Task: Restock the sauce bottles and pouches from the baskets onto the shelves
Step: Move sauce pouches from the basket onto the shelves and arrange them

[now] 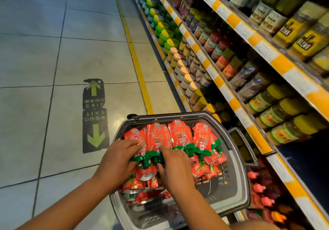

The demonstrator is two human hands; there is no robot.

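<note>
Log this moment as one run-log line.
stage: gathering pouches | left hand: on red pouches | right hand: on same row | basket: on floor by shelves

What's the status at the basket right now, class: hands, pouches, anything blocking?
Left hand and right hand both grasping red pouches. Pouches in grey basket, none lifted. Nothing blocking.

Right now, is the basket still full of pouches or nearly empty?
Still well stocked. Red pouches cover most of the grey basket; only its near right corner shows bare floor. Both hands, left and right, rest on them.
</note>
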